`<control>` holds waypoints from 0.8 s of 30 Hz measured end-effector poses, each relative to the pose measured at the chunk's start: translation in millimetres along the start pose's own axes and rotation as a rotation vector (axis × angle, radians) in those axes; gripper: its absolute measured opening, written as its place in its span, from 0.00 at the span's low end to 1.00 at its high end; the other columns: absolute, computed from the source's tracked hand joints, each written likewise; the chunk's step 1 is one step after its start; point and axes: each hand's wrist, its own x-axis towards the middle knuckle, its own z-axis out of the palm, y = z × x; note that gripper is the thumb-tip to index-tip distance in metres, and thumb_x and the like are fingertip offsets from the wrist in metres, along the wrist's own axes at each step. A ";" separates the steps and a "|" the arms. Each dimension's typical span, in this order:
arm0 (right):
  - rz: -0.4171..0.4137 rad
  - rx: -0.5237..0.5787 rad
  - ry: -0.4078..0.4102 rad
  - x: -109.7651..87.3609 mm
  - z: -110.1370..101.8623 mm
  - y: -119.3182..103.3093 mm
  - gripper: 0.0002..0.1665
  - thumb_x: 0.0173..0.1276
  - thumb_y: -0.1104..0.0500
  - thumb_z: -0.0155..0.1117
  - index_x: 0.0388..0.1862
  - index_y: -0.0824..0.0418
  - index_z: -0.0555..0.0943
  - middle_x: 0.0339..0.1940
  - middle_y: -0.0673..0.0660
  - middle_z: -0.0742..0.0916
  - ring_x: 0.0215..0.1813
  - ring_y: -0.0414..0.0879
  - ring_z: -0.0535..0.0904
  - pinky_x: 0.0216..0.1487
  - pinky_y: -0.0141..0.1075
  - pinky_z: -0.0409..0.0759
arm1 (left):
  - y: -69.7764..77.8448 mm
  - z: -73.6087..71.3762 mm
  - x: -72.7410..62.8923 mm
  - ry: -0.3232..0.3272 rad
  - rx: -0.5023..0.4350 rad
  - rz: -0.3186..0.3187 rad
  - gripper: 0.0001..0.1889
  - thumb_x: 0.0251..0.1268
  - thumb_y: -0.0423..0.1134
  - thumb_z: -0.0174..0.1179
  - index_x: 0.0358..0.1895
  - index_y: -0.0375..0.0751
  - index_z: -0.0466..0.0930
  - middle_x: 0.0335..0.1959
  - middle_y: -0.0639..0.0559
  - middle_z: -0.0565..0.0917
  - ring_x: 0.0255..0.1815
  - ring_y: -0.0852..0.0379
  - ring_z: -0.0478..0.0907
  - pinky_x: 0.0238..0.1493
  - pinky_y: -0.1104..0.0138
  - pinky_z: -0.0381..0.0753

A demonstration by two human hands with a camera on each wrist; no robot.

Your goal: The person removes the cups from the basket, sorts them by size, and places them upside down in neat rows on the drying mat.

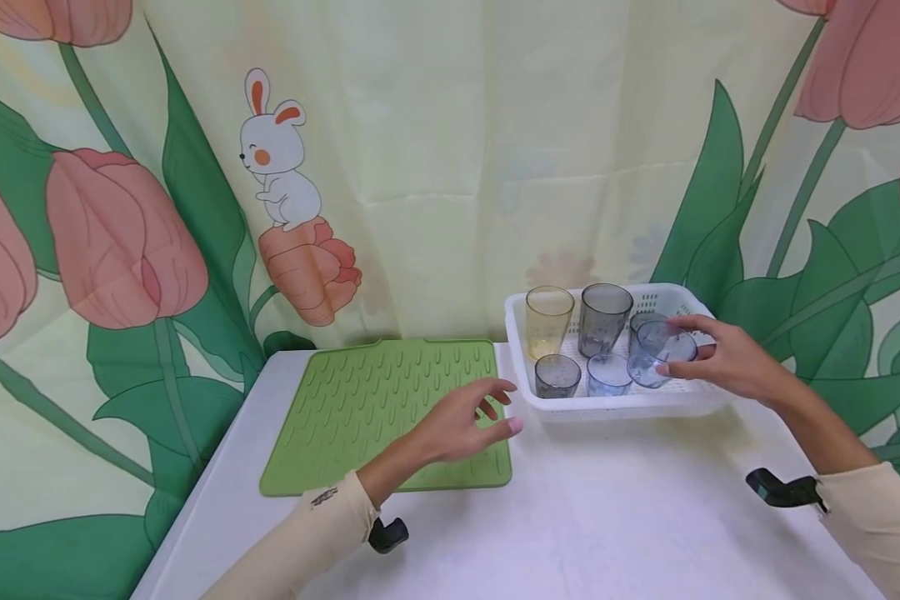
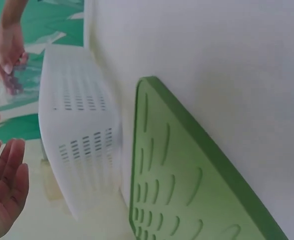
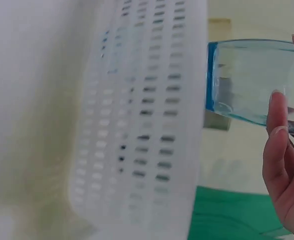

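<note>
My right hand (image 1: 742,362) pinches a clear blue-tinted glass (image 1: 651,367) between thumb and fingers, over the front right of the white basket (image 1: 630,410). In the right wrist view, the thick blue base of this glass (image 3: 251,82) shows above the basket's rim. My left hand (image 1: 461,423) hovers with loosely bent fingers over the right side of the green drying mat (image 1: 375,417), holding nothing. Inside the basket stand a tall amber glass (image 1: 549,321), a tall grey glass (image 1: 603,321), a short grey glass (image 1: 557,379) and a short blue glass (image 1: 609,379).
Another dark glass (image 1: 637,323) is partly hidden behind the held one. The ridged mat lies left of the basket on a white table (image 1: 585,517). A printed curtain (image 1: 435,167) hangs right behind the table.
</note>
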 end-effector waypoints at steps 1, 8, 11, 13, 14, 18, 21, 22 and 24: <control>-0.004 0.008 0.001 -2.0 0.7 -5.3 0.46 0.64 0.54 0.73 0.75 0.64 0.62 0.55 0.68 0.77 0.33 0.44 0.81 0.28 0.33 0.77 | 1.4 0.2 0.9 0.003 -0.010 0.008 0.30 0.69 0.62 0.58 0.68 0.50 0.72 0.54 0.55 0.82 0.47 0.60 0.81 0.48 0.62 0.82; -0.079 0.080 -0.003 -13.9 14.5 -40.5 0.45 0.60 0.57 0.75 0.73 0.60 0.65 0.42 0.62 0.80 0.29 0.43 0.78 0.27 0.33 0.77 | 10.2 2.5 6.2 0.032 -0.067 0.070 0.32 0.68 0.57 0.61 0.70 0.45 0.70 0.61 0.49 0.79 0.56 0.55 0.80 0.54 0.61 0.81; -0.137 0.118 -0.005 -16.5 24.5 -52.1 0.44 0.59 0.59 0.76 0.72 0.61 0.67 0.54 0.64 0.76 0.31 0.43 0.79 0.28 0.34 0.80 | 14.4 2.4 5.4 0.044 -0.098 0.100 0.33 0.68 0.54 0.63 0.71 0.44 0.68 0.65 0.48 0.77 0.61 0.53 0.78 0.58 0.62 0.79; -0.166 0.142 -0.017 -17.7 31.5 -60.2 0.43 0.59 0.59 0.76 0.71 0.61 0.68 0.55 0.65 0.77 0.32 0.44 0.80 0.28 0.34 0.81 | 16.8 2.3 3.8 0.051 -0.116 0.116 0.34 0.67 0.53 0.64 0.71 0.44 0.67 0.66 0.48 0.76 0.63 0.51 0.77 0.59 0.62 0.79; -0.180 0.153 -0.024 -18.3 35.1 -64.3 0.43 0.58 0.59 0.76 0.71 0.61 0.69 0.55 0.65 0.77 0.32 0.44 0.81 0.28 0.35 0.82 | 17.8 2.6 3.0 0.054 -0.119 0.123 0.34 0.67 0.53 0.64 0.71 0.44 0.66 0.67 0.49 0.75 0.63 0.52 0.76 0.59 0.63 0.79; -0.227 0.199 -0.068 -21.7 48.4 -81.4 0.43 0.57 0.60 0.76 0.70 0.62 0.69 0.54 0.66 0.79 0.32 0.44 0.83 0.30 0.35 0.83 | 21.1 4.6 -0.7 0.051 -0.135 0.145 0.37 0.64 0.52 0.67 0.72 0.43 0.64 0.67 0.51 0.74 0.65 0.53 0.75 0.60 0.64 0.78; -0.255 0.229 -0.104 -24.5 57.8 -93.9 0.43 0.57 0.61 0.77 0.70 0.63 0.69 0.55 0.67 0.81 0.30 0.45 0.82 0.30 0.35 0.84 | 23.7 6.4 -3.3 0.047 -0.137 0.160 0.39 0.62 0.52 0.69 0.73 0.43 0.63 0.67 0.51 0.73 0.65 0.55 0.74 0.61 0.65 0.77; -0.264 0.242 -0.120 -25.3 60.9 -97.5 0.43 0.57 0.61 0.77 0.70 0.63 0.69 0.55 0.68 0.81 0.30 0.46 0.82 0.29 0.35 0.84 | 24.6 7.0 -4.1 0.046 -0.142 0.167 0.40 0.61 0.51 0.70 0.73 0.43 0.63 0.67 0.50 0.73 0.65 0.55 0.74 0.62 0.65 0.77; -0.284 0.264 -0.149 -26.4 67.0 -103.7 0.43 0.56 0.62 0.78 0.70 0.63 0.69 0.54 0.69 0.82 0.29 0.46 0.82 0.29 0.35 0.84 | 26.5 8.2 -5.9 0.053 -0.144 0.180 0.41 0.60 0.51 0.71 0.73 0.44 0.63 0.67 0.51 0.73 0.64 0.57 0.74 0.61 0.66 0.77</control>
